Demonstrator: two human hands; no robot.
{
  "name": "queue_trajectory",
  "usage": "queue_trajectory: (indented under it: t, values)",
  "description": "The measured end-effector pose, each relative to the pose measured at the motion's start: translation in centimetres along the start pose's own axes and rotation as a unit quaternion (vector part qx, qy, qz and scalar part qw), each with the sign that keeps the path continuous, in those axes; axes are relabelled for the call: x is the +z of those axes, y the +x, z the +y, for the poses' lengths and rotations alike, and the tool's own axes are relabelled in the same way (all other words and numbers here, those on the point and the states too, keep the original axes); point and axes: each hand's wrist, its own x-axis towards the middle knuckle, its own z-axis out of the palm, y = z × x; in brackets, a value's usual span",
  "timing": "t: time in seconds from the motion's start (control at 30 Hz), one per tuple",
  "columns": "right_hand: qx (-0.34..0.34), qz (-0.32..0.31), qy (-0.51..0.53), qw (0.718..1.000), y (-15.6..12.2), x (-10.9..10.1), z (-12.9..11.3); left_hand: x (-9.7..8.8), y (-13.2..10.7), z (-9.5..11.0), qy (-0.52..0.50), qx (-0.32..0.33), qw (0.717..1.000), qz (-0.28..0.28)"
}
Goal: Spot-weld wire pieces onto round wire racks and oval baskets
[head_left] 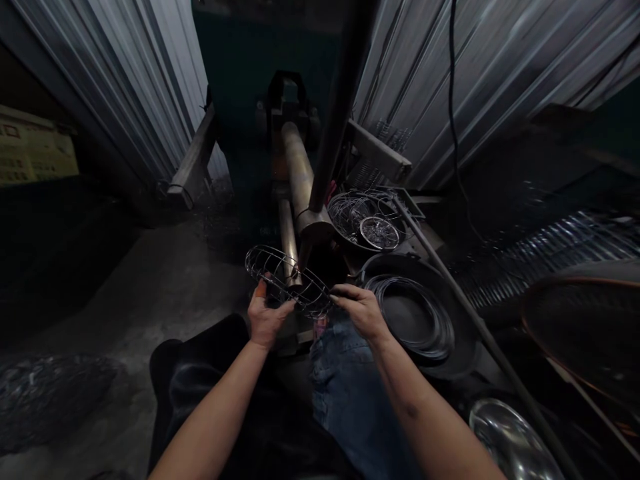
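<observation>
A: Where's the risk here? The wire fan guard [287, 281] sits directly over the steel pipe [299, 175], held between both hands.

B: Both grips are closed on it. The left hand [266, 317] cups the near side with its fingers curled under, and the right hand [360, 310] pinches the opposite rim between thumb and fingers. Neither hold looks deep, so a twist could let the guard slip onto the pipe or down onto the jeans [345, 380].

A: What about the bare skin?

B: Loose wire ends could jab a palm or snag a finger. One left fingertip [261, 289] shows something orange, perhaps tape, but I can't tell what.

A: Could anything nearby catch it?

B: The dark upright post [340, 100] stands just beyond, and the pile of wire rings [365, 220] lies close by on the right. A wide swing could hook the guard on those, or on the coiled wire [415, 317] in its black pan [437, 363].

A: What can't you make out?

B: The wires behind the fingers are hidden, so I can't judge the joints there. The pipe's lower end fades into shadow, and the copper-rimmed round frame [585, 327] and shiny dome [510, 440] are both cut off by the picture's edge.
</observation>
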Motion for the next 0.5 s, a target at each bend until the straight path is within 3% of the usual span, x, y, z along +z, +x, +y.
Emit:
queue_trajectory:
  t: [0.17, 0.5]
  values:
    - [0.006, 0.016, 0.008, 1.000, 0.1, -0.3, -0.4, 0.4, -0.4, -0.3, -0.035, -0.010, 0.999, -0.014]
    - [-0.028, 0.011, -0.010, 0.999, -0.8, -0.4, -2.4, 2.0, -1.9, 1.7, -0.216, -0.153, 0.964, -0.032]
